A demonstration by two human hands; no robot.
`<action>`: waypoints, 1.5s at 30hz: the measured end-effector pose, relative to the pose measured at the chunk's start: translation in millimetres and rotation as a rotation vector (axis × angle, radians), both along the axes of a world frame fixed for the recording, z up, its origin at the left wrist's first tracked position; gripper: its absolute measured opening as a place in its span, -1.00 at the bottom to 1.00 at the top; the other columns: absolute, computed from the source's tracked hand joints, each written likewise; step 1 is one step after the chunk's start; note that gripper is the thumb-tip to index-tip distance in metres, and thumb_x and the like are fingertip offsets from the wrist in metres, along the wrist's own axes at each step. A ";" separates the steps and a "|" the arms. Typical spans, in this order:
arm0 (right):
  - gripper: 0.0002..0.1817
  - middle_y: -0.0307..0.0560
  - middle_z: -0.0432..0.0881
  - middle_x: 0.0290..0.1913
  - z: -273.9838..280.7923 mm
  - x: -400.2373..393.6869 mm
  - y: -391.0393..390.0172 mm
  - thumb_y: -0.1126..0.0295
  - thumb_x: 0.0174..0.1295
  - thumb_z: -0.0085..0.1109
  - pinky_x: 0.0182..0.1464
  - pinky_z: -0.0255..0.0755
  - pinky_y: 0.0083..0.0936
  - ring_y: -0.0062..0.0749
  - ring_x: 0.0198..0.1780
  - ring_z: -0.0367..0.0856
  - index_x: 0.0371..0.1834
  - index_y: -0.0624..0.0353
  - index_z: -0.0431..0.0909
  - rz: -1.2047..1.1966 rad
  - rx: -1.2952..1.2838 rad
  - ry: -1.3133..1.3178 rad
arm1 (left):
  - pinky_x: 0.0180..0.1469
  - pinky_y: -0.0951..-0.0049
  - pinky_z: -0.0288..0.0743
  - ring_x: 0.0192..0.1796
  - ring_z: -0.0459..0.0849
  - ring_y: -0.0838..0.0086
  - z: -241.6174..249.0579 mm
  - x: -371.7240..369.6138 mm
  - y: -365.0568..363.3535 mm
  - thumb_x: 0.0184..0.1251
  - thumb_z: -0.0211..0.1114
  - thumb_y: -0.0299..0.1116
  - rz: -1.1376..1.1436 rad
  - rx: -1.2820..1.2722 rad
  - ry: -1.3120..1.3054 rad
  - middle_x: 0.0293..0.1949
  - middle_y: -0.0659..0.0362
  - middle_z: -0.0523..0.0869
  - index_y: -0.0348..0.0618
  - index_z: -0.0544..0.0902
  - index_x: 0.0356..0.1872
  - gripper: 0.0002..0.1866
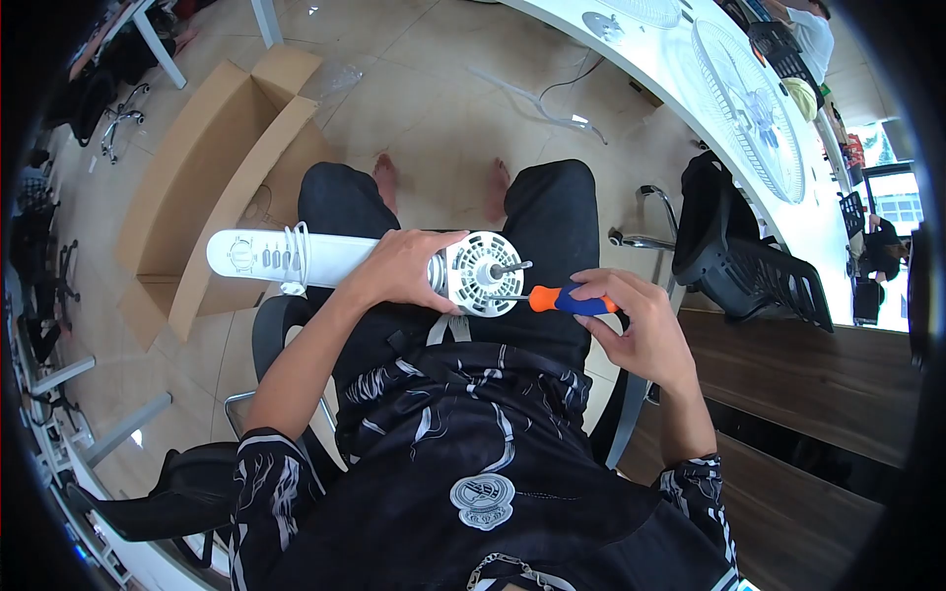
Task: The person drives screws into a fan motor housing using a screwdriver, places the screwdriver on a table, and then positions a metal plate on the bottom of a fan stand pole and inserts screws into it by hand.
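Observation:
Across my lap lies a white fan body, its long control column with buttons and a bundled cord pointing left. My left hand wraps round it just behind the round vented motor head. A metal shaft sticks out of the middle of that head. In my right hand is a screwdriver with an orange and blue handle, pinched between thumb and fingers. Its tip meets the lower part of the vented face, below the shaft.
An open cardboard box stands on the floor to the left. At the upper right, a white table carries a fan grille. A black chair is beside it. Other people sit or stand at the far edges.

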State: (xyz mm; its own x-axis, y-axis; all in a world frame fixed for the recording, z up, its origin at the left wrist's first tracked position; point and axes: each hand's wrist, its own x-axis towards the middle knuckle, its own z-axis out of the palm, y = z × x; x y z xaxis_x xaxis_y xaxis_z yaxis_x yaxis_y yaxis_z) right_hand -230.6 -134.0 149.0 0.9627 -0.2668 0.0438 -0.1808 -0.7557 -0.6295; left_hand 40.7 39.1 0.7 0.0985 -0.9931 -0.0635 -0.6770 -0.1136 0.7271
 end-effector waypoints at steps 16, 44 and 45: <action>-0.63 0.03 0.76 0.11 3.6 2.0 -3.8 0.66 0.06 0.44 0.03 0.65 -0.18 0.10 0.02 0.75 -0.04 0.20 0.62 0.018 -0.006 0.030 | 0.18 0.26 0.63 0.04 0.81 0.13 -0.8 -0.1 0.4 -0.36 0.71 0.04 0.000 -0.002 -0.014 0.12 -0.02 0.82 -0.15 0.61 0.42 0.10; -0.60 0.02 0.69 -0.35 -0.6 28.2 3.9 0.17 0.40 0.38 -0.32 0.58 -0.17 0.04 -0.39 0.73 0.01 0.25 0.48 -0.010 -0.224 -0.012 | 0.16 0.25 0.64 0.05 0.82 0.13 -1.0 -0.3 -0.5 -0.38 0.72 0.03 -0.010 -0.021 -0.002 0.09 -0.03 0.83 -0.15 0.62 0.40 0.09; -0.58 0.02 0.67 -0.31 -3.4 27.1 5.7 0.15 0.39 0.40 -0.32 0.58 -0.19 0.01 -0.38 0.74 0.02 0.24 0.48 -0.021 -0.168 -0.016 | 0.15 0.25 0.64 0.05 0.82 0.13 0.0 -0.1 -0.6 -0.38 0.72 0.03 -0.009 -0.021 0.009 0.09 -0.04 0.83 -0.14 0.63 0.39 0.08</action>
State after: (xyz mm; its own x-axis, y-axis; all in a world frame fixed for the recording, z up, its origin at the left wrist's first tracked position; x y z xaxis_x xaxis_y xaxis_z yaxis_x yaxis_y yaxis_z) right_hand -203.5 -128.3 145.6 0.9558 -0.2746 0.1048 -0.1886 -0.8466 -0.4978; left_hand 40.7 38.6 0.7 0.0895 -0.9950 -0.0432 -0.6713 -0.0924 0.7354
